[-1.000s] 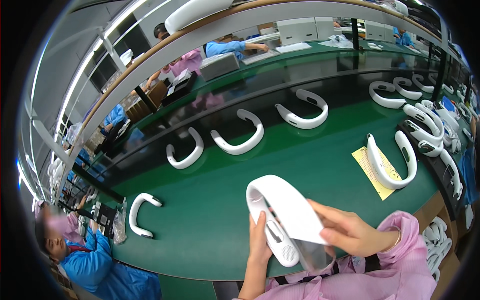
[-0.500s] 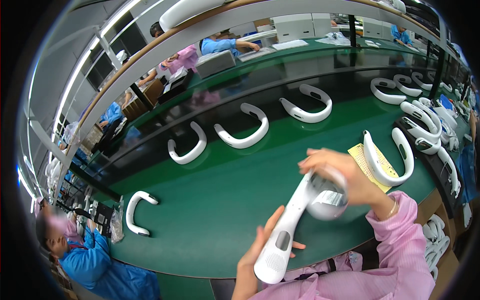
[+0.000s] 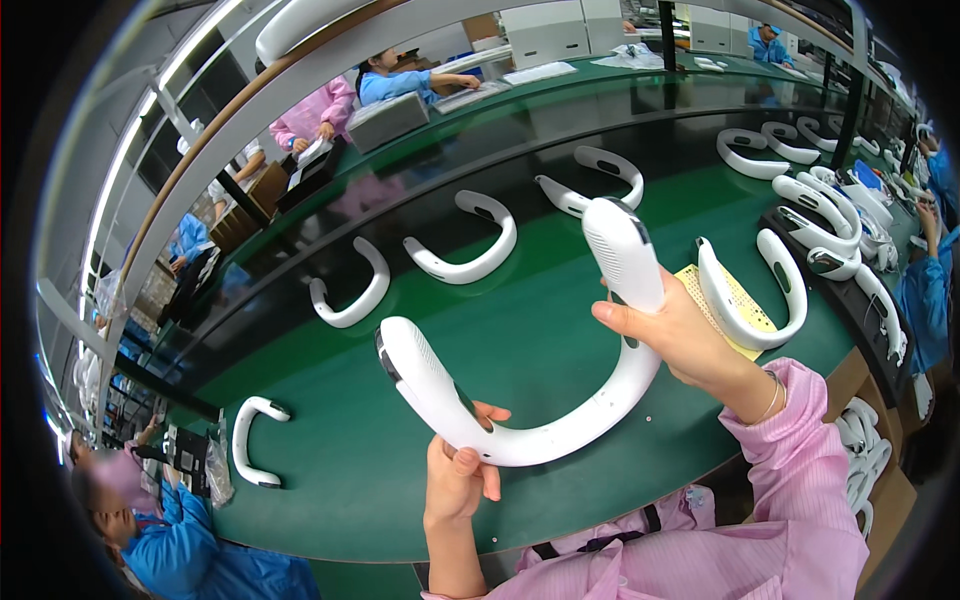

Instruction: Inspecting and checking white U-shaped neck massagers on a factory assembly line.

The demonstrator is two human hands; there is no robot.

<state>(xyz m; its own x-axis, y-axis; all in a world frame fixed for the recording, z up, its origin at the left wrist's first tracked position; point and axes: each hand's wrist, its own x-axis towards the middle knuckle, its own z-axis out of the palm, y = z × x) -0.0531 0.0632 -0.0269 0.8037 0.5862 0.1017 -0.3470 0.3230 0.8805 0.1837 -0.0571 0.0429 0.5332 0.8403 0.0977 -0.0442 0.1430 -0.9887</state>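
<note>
I hold a white U-shaped neck fan (image 3: pixel 555 443) above the green bench, its curve toward me and both ends pointing away. My left hand (image 3: pixel 455 484) is closed around its left arm, with the thumb on the near side and some fingertips showing past the inner edge. The right arm of the neck fan is gripped by my right hand (image 3: pixel 692 338), thumb across its inner side. Ribbed grilles and dark tips show at both ends. Just right of my right hand, another neck fan (image 3: pixel 742 322) lies on a yellow perforated sheet (image 3: pixel 690 277).
Several neck fans (image 3: pixel 478 268) stand along the far side of the green bench (image 3: pixel 330 420). One neck fan (image 3: pixel 242 440) lies at the left. More are heaped on a black tray (image 3: pixel 850 300) at right. A cardboard box (image 3: pixel 890 490) sits below. A person in blue (image 3: pixel 190 545) is at left.
The neck fan has turned from edge-on to a wide U facing away from me. My right hand has shifted its grip onto the right arm; my left hand has moved slightly left.
</note>
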